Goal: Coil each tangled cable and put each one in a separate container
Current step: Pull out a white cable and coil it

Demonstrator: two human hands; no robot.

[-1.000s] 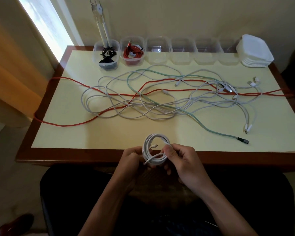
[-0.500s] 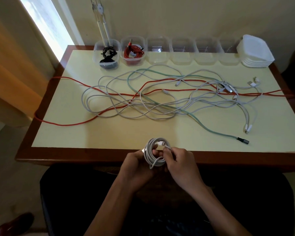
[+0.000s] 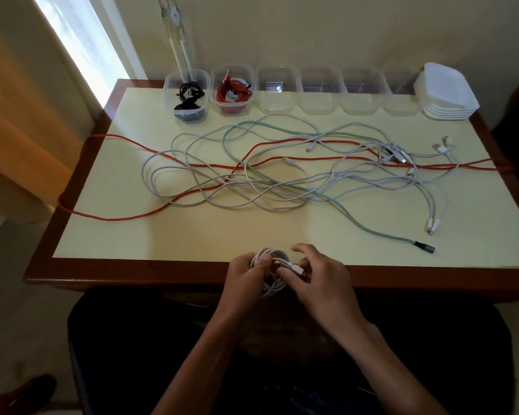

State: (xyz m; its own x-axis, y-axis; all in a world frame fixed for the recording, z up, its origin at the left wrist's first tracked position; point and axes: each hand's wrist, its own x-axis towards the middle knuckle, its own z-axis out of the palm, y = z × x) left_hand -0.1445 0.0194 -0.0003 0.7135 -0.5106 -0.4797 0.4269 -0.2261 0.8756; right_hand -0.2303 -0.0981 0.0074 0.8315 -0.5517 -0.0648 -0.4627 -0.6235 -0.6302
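A coiled white cable (image 3: 271,259) sits between my hands at the table's near edge. My left hand (image 3: 246,275) grips the coil's left side. My right hand (image 3: 318,280) pinches the cable's white plug end (image 3: 294,268) against the coil. On the table lies a tangle of white cables (image 3: 210,187), a long red cable (image 3: 126,218) and a pale green cable (image 3: 357,221) with a dark plug. Along the far edge stand clear containers: one with a black cable (image 3: 188,98), one with a red cable (image 3: 232,92), then several empty ones (image 3: 277,89).
A stack of white lids (image 3: 447,94) stands at the far right corner. The red cable hangs over both side edges of the table (image 3: 252,235). A window and curtain are on the left, and a white lamp stem (image 3: 177,40) rises behind the containers.
The coil has dropped slightly toward the table edge. My right hand has drawn the plug end out to the coil's right side, its fingers now spread more.
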